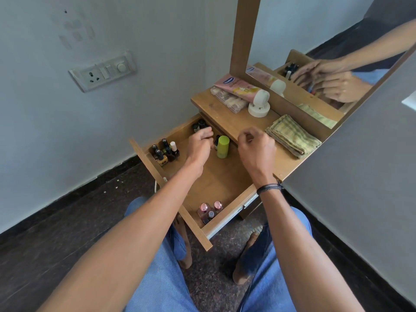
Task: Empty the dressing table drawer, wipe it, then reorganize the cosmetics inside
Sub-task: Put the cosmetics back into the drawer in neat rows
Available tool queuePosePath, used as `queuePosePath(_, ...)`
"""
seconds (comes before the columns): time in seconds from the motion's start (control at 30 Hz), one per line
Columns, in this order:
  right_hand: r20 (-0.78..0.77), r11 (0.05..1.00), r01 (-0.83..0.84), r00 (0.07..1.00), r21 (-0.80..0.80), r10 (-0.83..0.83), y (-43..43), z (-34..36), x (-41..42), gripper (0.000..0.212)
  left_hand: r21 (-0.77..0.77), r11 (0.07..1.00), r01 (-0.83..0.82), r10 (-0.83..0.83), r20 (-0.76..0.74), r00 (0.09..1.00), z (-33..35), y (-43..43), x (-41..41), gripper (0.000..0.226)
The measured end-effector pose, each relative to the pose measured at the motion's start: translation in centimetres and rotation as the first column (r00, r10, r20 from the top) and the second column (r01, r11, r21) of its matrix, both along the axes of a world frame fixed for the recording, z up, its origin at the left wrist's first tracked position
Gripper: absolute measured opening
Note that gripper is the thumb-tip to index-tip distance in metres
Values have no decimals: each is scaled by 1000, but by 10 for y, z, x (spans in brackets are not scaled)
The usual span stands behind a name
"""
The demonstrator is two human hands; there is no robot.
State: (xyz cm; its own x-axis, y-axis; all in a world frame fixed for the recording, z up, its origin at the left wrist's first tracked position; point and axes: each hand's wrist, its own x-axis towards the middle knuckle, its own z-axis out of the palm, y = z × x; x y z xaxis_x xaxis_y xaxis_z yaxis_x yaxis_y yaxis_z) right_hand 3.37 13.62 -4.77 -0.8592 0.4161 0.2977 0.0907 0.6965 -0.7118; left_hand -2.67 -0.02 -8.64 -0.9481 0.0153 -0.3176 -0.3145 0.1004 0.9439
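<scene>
The wooden drawer (225, 185) of the dressing table is pulled out towards me. Nail polish bottles (165, 152) cluster in its far left corner, and dark bottles (199, 124) stand at the back. A green cylinder (223, 147) stands upright mid-drawer, and pink-capped bottles (209, 210) sit in the near right corner. My left hand (200, 143) hovers over the back of the drawer with its fingers curled; what it holds is hidden. My right hand (256, 149) is curled above the drawer's right edge, and the mirror shows something small and red-blue in its fingers.
On the table top (225, 113) lie a pink lotion tube (240, 86), a clear case (227, 99), a white tape roll (258, 109) and a folded green checked cloth (292, 136). The mirror (326, 64) stands behind them. A wall socket (102, 70) is on the left. My knees are below the drawer.
</scene>
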Motion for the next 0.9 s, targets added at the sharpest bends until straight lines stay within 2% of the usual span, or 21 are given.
queuePosePath(0.13,-1,989,130,991,-63,-131,29,15,-33,19,-36,999,16,-18,-68,998,22,5,-5,55)
queuePosePath(0.23,-5,985,168,986,-41,-169,45,11,-53,22,-67,996,51,-57,-96,994,31,11,-6,56)
queuePosePath(0.4,-63,988,122,991,97,-116,58,5,-77,37,-129,986,107,-121,-107,987,39,23,-12,58)
queuePosePath(0.5,-6,978,48,999,203,-48,64,7,-91,53,-191,971,146,-166,-94,982,45,30,-20,60)
queuePosePath(0.6,61,964,-35,998,264,20,66,8,-103,57,-229,959,168,-188,-71,980,45,35,-26,62)
queuePosePath(0.77,140,958,-69,990,278,31,69,3,-116,55,-212,963,167,-187,-77,979,40,33,-28,61)
queuePosePath(0.9,79,974,-53,996,219,37,70,0,-114,54,-130,983,129,-143,-105,984,35,23,-27,61)
